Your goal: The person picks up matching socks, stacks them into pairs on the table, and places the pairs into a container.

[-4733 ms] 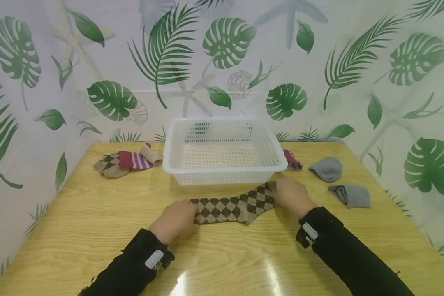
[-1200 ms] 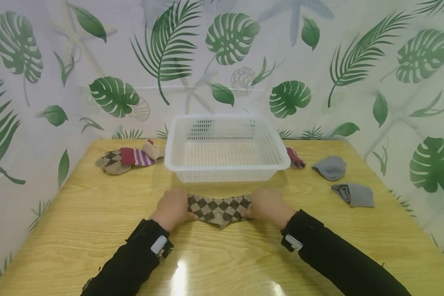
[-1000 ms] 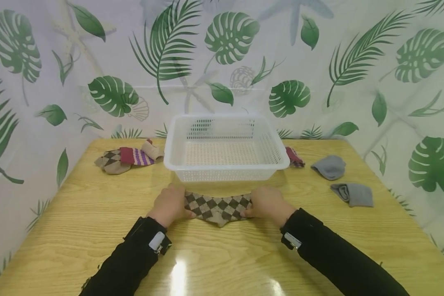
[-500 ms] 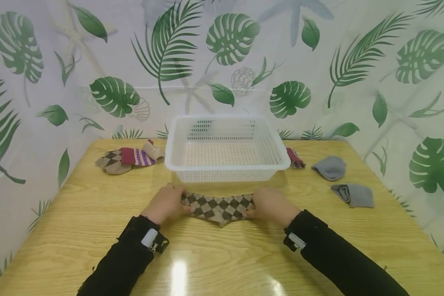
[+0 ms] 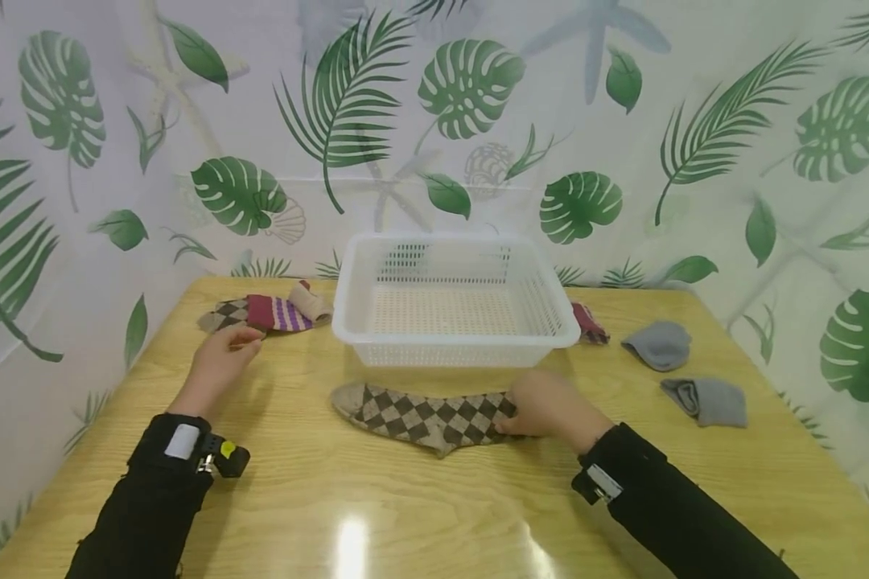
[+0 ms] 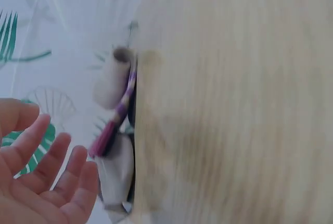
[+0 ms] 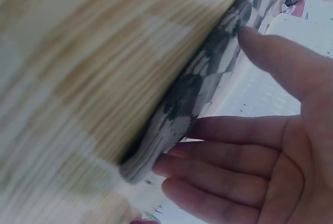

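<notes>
A brown and beige argyle sock (image 5: 434, 418) lies stretched flat across the table in front of the basket. At its right end is my right hand (image 5: 553, 408); in the right wrist view the thumb and fairly straight fingers (image 7: 229, 169) stand apart, their tips at the sock's edge (image 7: 203, 73). My left hand (image 5: 220, 362) hovers empty at the left, loosely bent, just in front of another argyle sock (image 5: 226, 314) and a maroon and purple striped sock (image 5: 282, 312). In the left wrist view its fingers (image 6: 49, 164) are spread beside those blurred socks (image 6: 117, 169).
A white perforated basket (image 5: 456, 351) stands at the back middle. A rolled beige sock (image 5: 310, 303) lies left of it. Right of it are a maroon sock (image 5: 589, 323), a grey sock (image 5: 659, 346) and a folded grey sock (image 5: 713, 402). A leaf-print curtain (image 5: 405, 153) hangs behind.
The left hand has let go of the argyle sock's left end and moved left toward the sock pile. The sock's toe now shows; the right hand has stayed at the right end.
</notes>
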`<state>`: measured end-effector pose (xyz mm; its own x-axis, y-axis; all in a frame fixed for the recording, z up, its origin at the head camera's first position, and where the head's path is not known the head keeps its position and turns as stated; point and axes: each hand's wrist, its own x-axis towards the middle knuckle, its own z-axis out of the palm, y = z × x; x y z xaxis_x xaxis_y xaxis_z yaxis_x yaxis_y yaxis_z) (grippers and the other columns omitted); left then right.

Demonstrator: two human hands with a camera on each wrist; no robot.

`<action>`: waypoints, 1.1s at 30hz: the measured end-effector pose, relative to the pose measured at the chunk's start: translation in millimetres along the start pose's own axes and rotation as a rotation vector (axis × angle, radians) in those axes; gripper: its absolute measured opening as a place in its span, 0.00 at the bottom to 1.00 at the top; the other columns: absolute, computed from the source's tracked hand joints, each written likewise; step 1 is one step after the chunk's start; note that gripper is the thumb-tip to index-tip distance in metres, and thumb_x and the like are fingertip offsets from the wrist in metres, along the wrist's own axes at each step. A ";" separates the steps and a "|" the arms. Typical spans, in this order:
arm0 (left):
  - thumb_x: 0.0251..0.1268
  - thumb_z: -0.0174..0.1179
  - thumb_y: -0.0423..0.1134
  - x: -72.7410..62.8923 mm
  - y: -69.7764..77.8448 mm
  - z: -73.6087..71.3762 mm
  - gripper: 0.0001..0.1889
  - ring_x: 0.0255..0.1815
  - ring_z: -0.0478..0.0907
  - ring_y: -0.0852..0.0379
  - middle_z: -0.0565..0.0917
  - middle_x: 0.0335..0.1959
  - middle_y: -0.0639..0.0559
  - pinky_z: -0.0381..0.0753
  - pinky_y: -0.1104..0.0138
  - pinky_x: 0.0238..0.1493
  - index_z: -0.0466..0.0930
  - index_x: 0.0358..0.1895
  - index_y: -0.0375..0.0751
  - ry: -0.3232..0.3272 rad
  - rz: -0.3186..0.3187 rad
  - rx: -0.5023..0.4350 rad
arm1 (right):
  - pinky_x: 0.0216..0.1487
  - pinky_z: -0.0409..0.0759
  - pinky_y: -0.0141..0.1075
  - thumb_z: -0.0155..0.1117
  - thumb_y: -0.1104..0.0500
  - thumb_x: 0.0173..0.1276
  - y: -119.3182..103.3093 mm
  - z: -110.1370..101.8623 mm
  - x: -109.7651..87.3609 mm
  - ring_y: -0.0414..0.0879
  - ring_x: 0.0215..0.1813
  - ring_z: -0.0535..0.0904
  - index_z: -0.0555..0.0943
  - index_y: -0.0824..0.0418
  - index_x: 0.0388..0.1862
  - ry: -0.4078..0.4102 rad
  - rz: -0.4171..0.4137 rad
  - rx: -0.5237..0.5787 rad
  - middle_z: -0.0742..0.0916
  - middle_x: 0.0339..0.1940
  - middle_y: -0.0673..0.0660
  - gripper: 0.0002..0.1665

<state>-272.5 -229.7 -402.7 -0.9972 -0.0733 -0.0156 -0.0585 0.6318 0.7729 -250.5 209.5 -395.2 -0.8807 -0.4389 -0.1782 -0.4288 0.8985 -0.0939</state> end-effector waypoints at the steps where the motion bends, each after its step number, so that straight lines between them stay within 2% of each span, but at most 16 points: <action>1: 0.77 0.46 0.41 2.3 -3.2 -4.4 0.20 0.64 0.66 0.33 0.69 0.64 0.31 0.68 0.44 0.61 0.69 0.62 0.30 0.043 -0.015 -0.021 | 0.24 0.65 0.35 0.73 0.45 0.57 0.4 -0.2 -0.4 0.41 0.19 0.63 0.65 0.53 0.11 0.000 0.005 0.005 0.67 0.13 0.46 0.29; 6: 0.74 0.45 0.35 16.8 -14.8 -15.6 0.20 0.61 0.68 0.34 0.71 0.62 0.30 0.68 0.45 0.59 0.69 0.62 0.28 0.293 -0.057 -0.034 | 0.22 0.62 0.34 0.74 0.51 0.56 2.9 -1.9 -2.6 0.42 0.18 0.63 0.68 0.54 0.11 0.004 0.025 0.026 0.68 0.13 0.47 0.26; 8: 0.73 0.44 0.33 23.3 -18.3 -16.1 0.19 0.59 0.71 0.34 0.72 0.60 0.29 0.69 0.46 0.57 0.71 0.61 0.27 0.348 -0.056 -0.002 | 0.22 0.62 0.34 0.74 0.52 0.55 3.7 -2.5 -2.9 0.42 0.18 0.64 0.69 0.55 0.12 0.005 0.033 0.024 0.69 0.13 0.47 0.24; 9: 0.73 0.43 0.32 26.4 -19.7 -15.7 0.19 0.57 0.71 0.33 0.73 0.59 0.29 0.70 0.46 0.55 0.72 0.61 0.27 0.353 -0.053 0.024 | 0.22 0.62 0.34 0.74 0.53 0.55 4.1 -2.7 -3.1 0.42 0.18 0.64 0.69 0.55 0.12 0.008 0.035 0.020 0.69 0.13 0.48 0.24; 12: 0.72 0.41 0.30 34.4 -24.0 -13.1 0.20 0.55 0.72 0.32 0.73 0.58 0.26 0.72 0.45 0.52 0.72 0.60 0.26 0.315 -0.012 0.131 | 0.22 0.61 0.34 0.74 0.53 0.55 5.0 -2.6 -2.9 0.41 0.17 0.63 0.67 0.55 0.11 0.014 0.029 0.010 0.68 0.13 0.47 0.25; 17: 0.70 0.43 0.27 44.0 -30.3 -6.4 0.19 0.56 0.71 0.27 0.73 0.57 0.23 0.71 0.41 0.55 0.71 0.61 0.23 0.184 0.098 0.300 | 0.23 0.61 0.34 0.75 0.52 0.55 6.2 -0.2 -3.1 0.41 0.17 0.61 0.66 0.54 0.10 0.027 0.026 -0.020 0.66 0.12 0.47 0.27; 19: 0.69 0.45 0.27 46.5 -31.4 -4.3 0.20 0.56 0.70 0.26 0.72 0.58 0.23 0.71 0.40 0.55 0.70 0.63 0.24 0.128 0.098 0.368 | 0.23 0.62 0.35 0.75 0.51 0.55 6.5 0.2 -3.4 0.41 0.18 0.61 0.66 0.54 0.10 0.024 0.027 -0.035 0.66 0.12 0.47 0.28; 23: 0.70 0.46 0.29 49.5 -29.1 -0.2 0.21 0.53 0.72 0.26 0.74 0.57 0.23 0.73 0.40 0.52 0.67 0.64 0.25 0.073 0.059 0.491 | 0.24 0.61 0.35 0.74 0.51 0.56 6.9 -1.3 -4.1 0.42 0.18 0.61 0.66 0.54 0.10 0.023 0.028 -0.045 0.66 0.13 0.47 0.27; 26: 0.70 0.49 0.33 49.0 -27.8 2.8 0.20 0.50 0.75 0.26 0.76 0.53 0.24 0.77 0.40 0.46 0.71 0.60 0.24 0.093 0.001 0.558 | 0.24 0.62 0.34 0.74 0.52 0.56 6.2 -1.1 -5.3 0.42 0.18 0.61 0.67 0.54 0.10 0.031 0.023 -0.036 0.67 0.12 0.47 0.27; 30: 0.66 0.55 0.40 46.1 -24.6 1.0 0.24 0.51 0.74 0.27 0.75 0.53 0.23 0.77 0.39 0.44 0.70 0.61 0.27 0.104 -0.111 0.610 | 0.24 0.62 0.34 0.73 0.54 0.55 6.1 -0.3 -6.3 0.41 0.18 0.62 0.65 0.53 0.09 0.043 0.011 -0.037 0.66 0.12 0.47 0.26; 33: 0.64 0.58 0.43 39.8 -21.4 -6.8 0.24 0.49 0.76 0.29 0.77 0.50 0.25 0.79 0.42 0.41 0.75 0.55 0.26 0.065 -0.117 0.647 | 0.24 0.62 0.34 0.73 0.53 0.56 5.5 0.7 -6.4 0.41 0.17 0.61 0.65 0.53 0.09 0.042 0.008 -0.028 0.66 0.12 0.46 0.27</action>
<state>-310.6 -251.4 -415.5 -0.9789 -0.2031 -0.0221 -0.2027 0.9516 0.2312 -247.1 217.3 -395.3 -0.8917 -0.4313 -0.1371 -0.4264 0.9022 -0.0648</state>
